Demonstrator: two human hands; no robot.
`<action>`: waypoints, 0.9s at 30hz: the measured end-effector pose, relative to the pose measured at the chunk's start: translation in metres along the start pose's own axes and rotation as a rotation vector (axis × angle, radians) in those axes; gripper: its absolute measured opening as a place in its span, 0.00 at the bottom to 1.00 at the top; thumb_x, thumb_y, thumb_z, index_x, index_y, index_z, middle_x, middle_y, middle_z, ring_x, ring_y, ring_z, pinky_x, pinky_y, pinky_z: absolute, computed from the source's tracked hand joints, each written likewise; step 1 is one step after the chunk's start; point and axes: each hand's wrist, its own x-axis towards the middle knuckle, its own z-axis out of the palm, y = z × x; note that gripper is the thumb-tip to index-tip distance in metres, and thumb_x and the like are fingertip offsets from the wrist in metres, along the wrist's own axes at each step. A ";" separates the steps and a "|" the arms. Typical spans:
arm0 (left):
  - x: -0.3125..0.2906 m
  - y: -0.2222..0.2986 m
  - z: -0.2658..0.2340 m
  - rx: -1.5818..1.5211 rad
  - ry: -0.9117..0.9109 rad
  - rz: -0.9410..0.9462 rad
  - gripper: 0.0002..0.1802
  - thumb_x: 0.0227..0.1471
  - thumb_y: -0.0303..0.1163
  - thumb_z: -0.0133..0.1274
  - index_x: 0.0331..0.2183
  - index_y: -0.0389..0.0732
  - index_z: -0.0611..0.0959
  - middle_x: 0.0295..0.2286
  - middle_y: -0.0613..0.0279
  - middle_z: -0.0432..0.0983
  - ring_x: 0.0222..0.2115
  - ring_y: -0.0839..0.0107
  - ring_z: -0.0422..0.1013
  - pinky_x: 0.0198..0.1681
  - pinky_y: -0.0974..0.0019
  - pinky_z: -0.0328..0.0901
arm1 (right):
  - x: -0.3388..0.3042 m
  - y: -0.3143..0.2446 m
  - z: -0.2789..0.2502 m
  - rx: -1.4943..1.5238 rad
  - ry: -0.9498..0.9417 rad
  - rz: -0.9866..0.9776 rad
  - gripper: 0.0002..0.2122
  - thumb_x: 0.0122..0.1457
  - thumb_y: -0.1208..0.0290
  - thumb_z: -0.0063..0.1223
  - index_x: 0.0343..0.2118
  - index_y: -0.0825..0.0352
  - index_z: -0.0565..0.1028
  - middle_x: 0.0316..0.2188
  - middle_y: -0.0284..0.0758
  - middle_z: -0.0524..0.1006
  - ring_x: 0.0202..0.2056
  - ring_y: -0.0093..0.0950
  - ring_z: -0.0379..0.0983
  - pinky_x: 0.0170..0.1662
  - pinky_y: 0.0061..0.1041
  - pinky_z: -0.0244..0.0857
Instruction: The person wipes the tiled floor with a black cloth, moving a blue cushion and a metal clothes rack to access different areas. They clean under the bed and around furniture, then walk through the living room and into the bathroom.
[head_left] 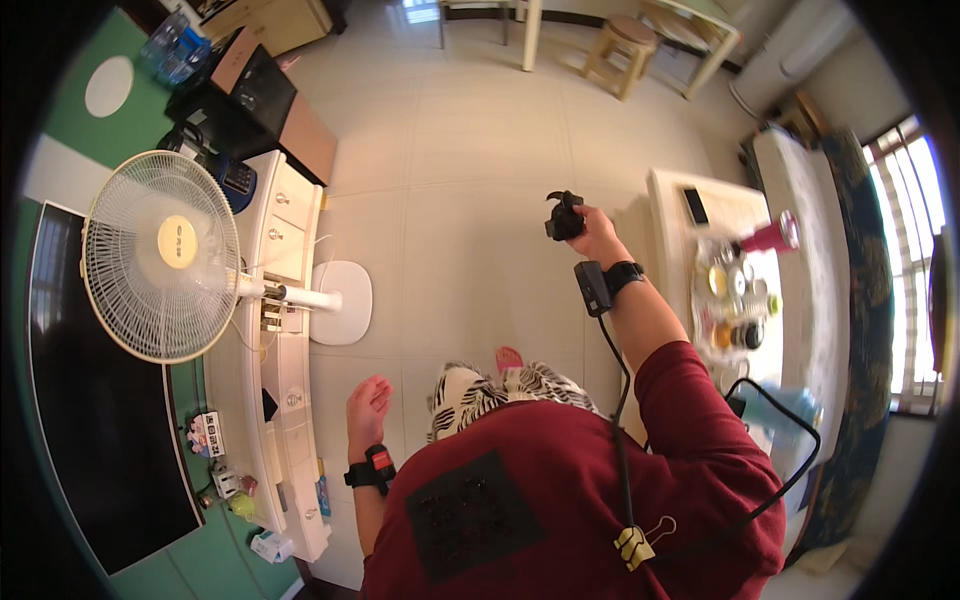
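My right hand (596,238) is stretched out ahead over the floor, its fingers closed round a small black object with curved prongs (564,216); its exact kind is hard to make out. Around that wrist sits a black strap with a black box (594,288), from which a cable runs back along my arm. My left hand (369,404) hangs low beside my body, fingers stretched out, holding nothing. It wears a black wrist strap with a red patch (380,460). Nearest to it is the white cabinet (290,440) on the left.
A standing fan (160,255) with a white base (342,302) is at the left, before a television (100,400). On the right, a pale table (672,215) carries a phone (695,206), jars (738,280) and a pink cup (770,235). A wooden stool (620,50) stands far ahead.
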 end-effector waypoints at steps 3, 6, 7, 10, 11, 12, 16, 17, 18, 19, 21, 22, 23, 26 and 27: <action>0.051 0.036 -0.004 -0.111 0.129 0.021 0.15 0.54 0.37 0.43 0.41 0.41 0.74 0.36 0.62 0.73 0.39 0.71 0.69 0.42 0.67 0.60 | 0.055 -0.012 0.117 -0.060 -0.155 0.028 0.13 0.55 0.76 0.41 0.44 0.73 0.65 0.40 0.43 0.72 0.42 0.39 0.70 0.47 0.42 0.65; 0.115 0.071 -0.005 -0.200 0.232 -0.012 0.14 0.52 0.35 0.45 0.40 0.41 0.74 0.35 0.63 0.74 0.36 0.72 0.70 0.39 0.69 0.61 | 0.115 -0.015 0.219 -0.029 -0.161 0.070 0.13 0.56 0.75 0.40 0.44 0.73 0.65 0.41 0.43 0.71 0.44 0.39 0.69 0.50 0.40 0.63; 0.137 0.084 0.000 -0.192 0.245 -0.039 0.14 0.52 0.35 0.45 0.40 0.41 0.74 0.34 0.63 0.74 0.35 0.72 0.71 0.37 0.70 0.61 | 0.133 -0.015 0.247 0.021 -0.149 0.101 0.13 0.56 0.74 0.40 0.44 0.73 0.65 0.41 0.43 0.71 0.44 0.39 0.69 0.50 0.40 0.63; 0.219 0.152 0.030 -0.103 0.225 -0.099 0.14 0.48 0.33 0.50 0.39 0.39 0.75 0.31 0.64 0.74 0.32 0.75 0.71 0.32 0.75 0.61 | 0.181 -0.017 0.328 0.184 -0.084 0.177 0.13 0.56 0.73 0.40 0.44 0.71 0.66 0.43 0.43 0.71 0.45 0.39 0.69 0.51 0.41 0.62; 0.250 0.183 0.047 -0.028 0.161 -0.037 0.15 0.47 0.32 0.52 0.39 0.39 0.74 0.31 0.64 0.74 0.32 0.75 0.70 0.33 0.75 0.62 | 0.193 -0.018 0.352 0.253 -0.133 0.212 0.13 0.57 0.73 0.37 0.43 0.66 0.70 0.42 0.40 0.72 0.45 0.38 0.69 0.53 0.42 0.60; 0.279 0.216 0.067 0.046 0.104 0.018 0.17 0.46 0.31 0.54 0.40 0.38 0.74 0.31 0.63 0.74 0.32 0.75 0.70 0.34 0.75 0.63 | 0.206 -0.020 0.377 0.225 -0.131 0.224 0.13 0.57 0.73 0.37 0.44 0.66 0.69 0.43 0.41 0.71 0.45 0.37 0.69 0.53 0.44 0.59; 0.366 0.347 0.186 0.473 -0.236 0.721 0.29 0.41 0.25 0.58 0.49 0.36 0.69 0.47 0.52 0.65 0.42 0.68 0.67 0.43 0.67 0.66 | 0.257 -0.035 0.468 0.182 -0.210 0.246 0.14 0.58 0.72 0.38 0.47 0.68 0.64 0.47 0.42 0.68 0.47 0.38 0.67 0.54 0.42 0.58; 0.381 0.379 0.216 0.555 -0.329 0.927 0.32 0.42 0.27 0.58 0.50 0.38 0.67 0.48 0.51 0.63 0.42 0.65 0.67 0.44 0.66 0.65 | 0.273 -0.040 0.487 0.187 -0.253 0.251 0.15 0.58 0.72 0.38 0.48 0.69 0.63 0.47 0.43 0.68 0.48 0.38 0.66 0.54 0.42 0.58; 0.393 0.407 0.245 0.633 -0.416 1.058 0.34 0.42 0.29 0.58 0.52 0.40 0.65 0.50 0.49 0.61 0.42 0.61 0.67 0.46 0.64 0.64 | 0.290 -0.043 0.505 0.170 -0.240 0.243 0.15 0.58 0.72 0.38 0.47 0.70 0.63 0.47 0.43 0.68 0.48 0.39 0.66 0.54 0.41 0.58; 0.408 0.436 0.272 0.763 -0.505 1.120 0.34 0.41 0.31 0.59 0.52 0.41 0.66 0.51 0.49 0.59 0.42 0.59 0.66 0.46 0.62 0.64 | 0.311 -0.046 0.526 0.153 -0.218 0.239 0.15 0.58 0.72 0.39 0.47 0.70 0.64 0.47 0.43 0.68 0.48 0.39 0.66 0.54 0.41 0.58; 0.446 0.493 0.319 0.909 -0.550 1.355 0.34 0.41 0.34 0.59 0.51 0.42 0.68 0.52 0.48 0.56 0.43 0.56 0.65 0.46 0.60 0.64 | 0.354 -0.051 0.572 0.085 -0.189 0.223 0.15 0.57 0.73 0.40 0.46 0.72 0.64 0.46 0.45 0.69 0.47 0.39 0.67 0.54 0.41 0.59; 0.467 0.517 0.340 0.930 -0.513 1.516 0.33 0.41 0.35 0.59 0.51 0.42 0.68 0.52 0.49 0.56 0.43 0.56 0.65 0.46 0.60 0.63 | 0.377 -0.054 0.595 0.060 -0.197 0.223 0.15 0.57 0.73 0.40 0.46 0.73 0.64 0.46 0.45 0.69 0.47 0.39 0.67 0.53 0.41 0.60; 0.485 0.538 0.356 0.951 -0.476 1.673 0.33 0.41 0.35 0.59 0.50 0.42 0.69 0.52 0.49 0.56 0.44 0.56 0.65 0.46 0.59 0.63 | 0.398 -0.056 0.618 0.038 -0.224 0.222 0.15 0.57 0.74 0.40 0.47 0.73 0.63 0.45 0.45 0.69 0.47 0.39 0.67 0.53 0.41 0.60; 0.546 0.595 0.394 0.944 -0.213 1.788 0.33 0.40 0.35 0.59 0.50 0.40 0.69 0.53 0.50 0.55 0.43 0.56 0.65 0.47 0.59 0.61 | 0.461 -0.074 0.697 -0.083 -0.262 0.218 0.16 0.56 0.75 0.40 0.48 0.74 0.62 0.45 0.45 0.69 0.46 0.39 0.68 0.52 0.40 0.61; 0.565 0.610 0.406 0.834 -0.166 1.648 0.33 0.40 0.34 0.60 0.49 0.37 0.69 0.49 0.51 0.60 0.43 0.59 0.66 0.48 0.61 0.60 | 0.482 -0.079 0.726 -0.098 -0.242 0.225 0.14 0.56 0.74 0.39 0.45 0.71 0.65 0.40 0.42 0.71 0.42 0.38 0.69 0.47 0.42 0.63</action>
